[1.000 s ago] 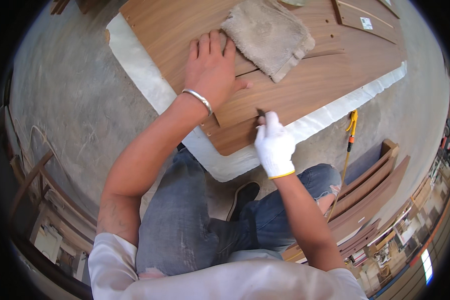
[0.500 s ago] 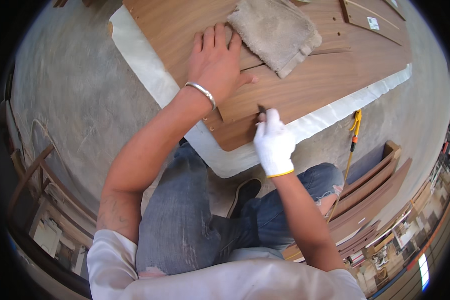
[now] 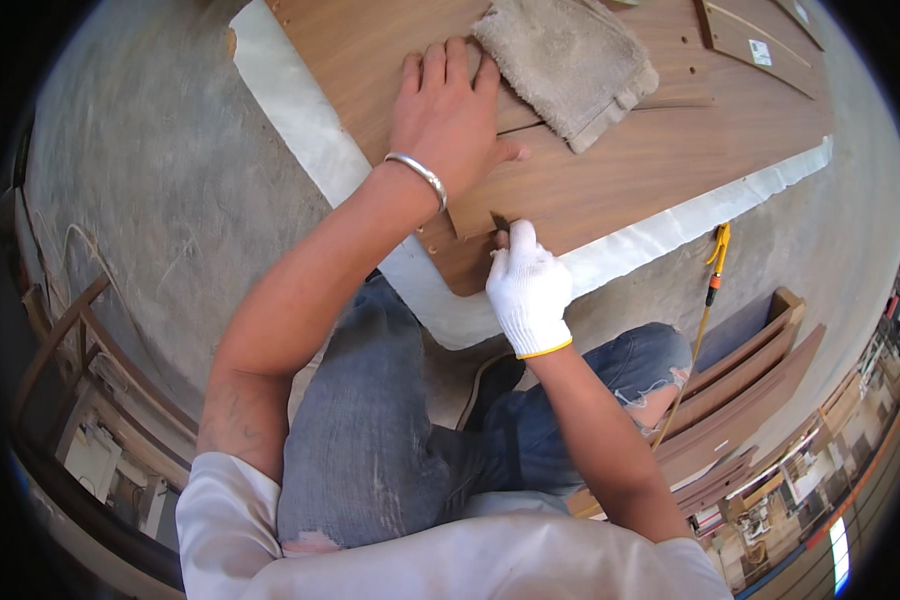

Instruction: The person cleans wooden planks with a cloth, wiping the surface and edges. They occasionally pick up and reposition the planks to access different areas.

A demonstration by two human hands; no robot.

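My bare left hand (image 3: 448, 120) lies palm down on a brown wooden panel (image 3: 590, 185), fingers stretched out and thumb apart. A small greyish patch shows between its fingertips; I cannot tell what it is. In a white knit glove, my right hand (image 3: 530, 285) is closed on a small dark pointed piece (image 3: 500, 221), its kind too small to make out. The tip of that piece is close to the near edge of the panel, by its corner. A worn grey-beige cloth (image 3: 570, 75) rests on the wood, just right of my left fingers.
White sheeting (image 3: 670, 222) borders the panels. Narrow wooden parts (image 3: 755, 45) lie at the far right. A yellow spray gun (image 3: 719, 250) on a hose is on the right, near stacked wooden boards (image 3: 735, 385). A curved wooden frame (image 3: 135, 375) stands at left.
My gloved right hand has moved slightly left along the panel's near edge with the dark piece. The left hand stays pressed on the wood; the whole view has shifted a little.
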